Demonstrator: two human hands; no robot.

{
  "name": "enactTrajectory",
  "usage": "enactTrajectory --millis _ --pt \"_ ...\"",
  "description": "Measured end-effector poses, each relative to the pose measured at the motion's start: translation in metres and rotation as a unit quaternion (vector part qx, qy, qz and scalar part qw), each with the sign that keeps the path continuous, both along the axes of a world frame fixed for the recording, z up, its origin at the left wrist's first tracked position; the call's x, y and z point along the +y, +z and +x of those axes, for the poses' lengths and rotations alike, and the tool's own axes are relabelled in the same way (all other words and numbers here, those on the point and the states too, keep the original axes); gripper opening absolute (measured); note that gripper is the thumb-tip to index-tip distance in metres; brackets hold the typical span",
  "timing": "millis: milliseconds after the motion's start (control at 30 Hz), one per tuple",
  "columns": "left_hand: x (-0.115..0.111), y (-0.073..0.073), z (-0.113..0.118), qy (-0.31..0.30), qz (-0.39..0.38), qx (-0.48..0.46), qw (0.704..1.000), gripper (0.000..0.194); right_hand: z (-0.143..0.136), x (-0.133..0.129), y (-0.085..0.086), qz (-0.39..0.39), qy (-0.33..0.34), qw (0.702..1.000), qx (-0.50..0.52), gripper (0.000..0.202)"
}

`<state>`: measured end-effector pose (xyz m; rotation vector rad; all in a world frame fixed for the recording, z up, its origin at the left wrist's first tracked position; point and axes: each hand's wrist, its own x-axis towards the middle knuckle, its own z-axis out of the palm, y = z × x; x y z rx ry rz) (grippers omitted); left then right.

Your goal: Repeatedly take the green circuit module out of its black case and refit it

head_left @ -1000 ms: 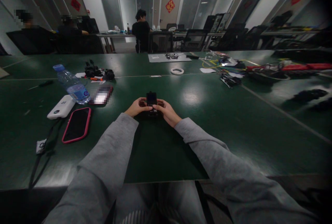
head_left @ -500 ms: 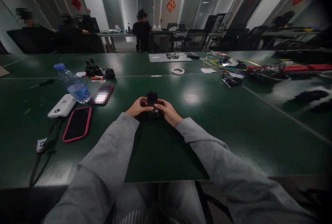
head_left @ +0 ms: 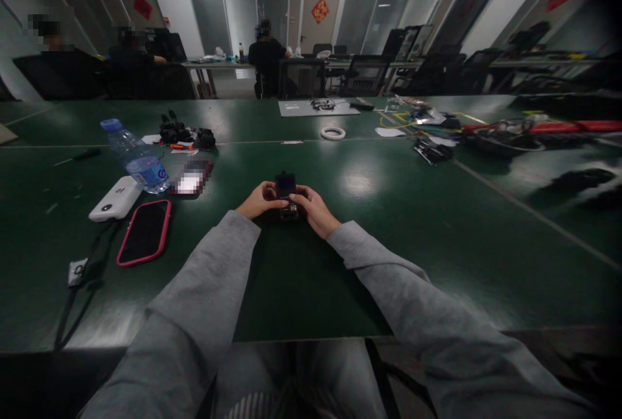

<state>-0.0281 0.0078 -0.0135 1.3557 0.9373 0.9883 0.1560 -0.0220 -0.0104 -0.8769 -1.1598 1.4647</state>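
Note:
A small black device (head_left: 286, 184) with a dark screen flipped up stands on the green table (head_left: 311, 289) in front of me. My left hand (head_left: 264, 200) grips it from the left, thumb across its front. From the right, my right hand (head_left: 314, 207) holds the same device, its thumb near the middle of the front. The other fingers of both hands are partly hidden behind it.
On the left are a pink-edged phone (head_left: 144, 232), a white power bank (head_left: 115, 199) with a black cable, a water bottle (head_left: 140, 163) and a second phone (head_left: 192, 178). A white ring (head_left: 333, 133) lies further back; wires (head_left: 432, 120) are at the right. People sit beyond.

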Motion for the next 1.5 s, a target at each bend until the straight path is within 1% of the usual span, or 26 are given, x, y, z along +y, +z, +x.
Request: enactTrajectory --millis 200,433,567,800,1000,1167,1300,1500 --pt "0.001 0.0 0.0 0.002 0.001 0.001 1.0 0.062 -0.001 0.001 -0.001 0.007 -0.009 1.0 -0.001 0.042" --pt "-0.003 0.005 0.0 0.009 -0.008 0.011 1.0 0.063 0.006 0.005 0.0 -0.026 0.042 0.999 0.021 0.048" --pt "-0.005 0.008 0.001 0.021 -0.012 0.013 1.0 0.062 0.007 0.007 -0.003 -0.021 0.054 0.998 0.017 0.052" --pt "-0.002 0.003 0.002 0.049 -0.026 -0.028 0.998 0.064 0.007 0.008 -0.002 -0.027 0.06 0.998 0.006 0.055" --pt "0.0 -0.002 0.001 0.042 -0.03 -0.057 0.997 0.064 0.006 0.006 -0.002 -0.023 0.039 0.999 0.026 0.052" --pt "-0.002 0.001 0.001 0.03 -0.03 -0.051 0.998 0.063 0.004 0.002 -0.001 -0.027 0.03 0.999 0.024 0.054" --pt "-0.002 0.002 0.001 0.042 -0.027 -0.039 0.998 0.063 0.004 0.003 -0.001 -0.029 0.024 0.999 0.031 0.052" --pt "0.003 -0.004 0.002 0.052 -0.022 -0.029 0.998 0.063 0.004 0.003 0.003 -0.046 0.017 0.999 0.022 0.051"
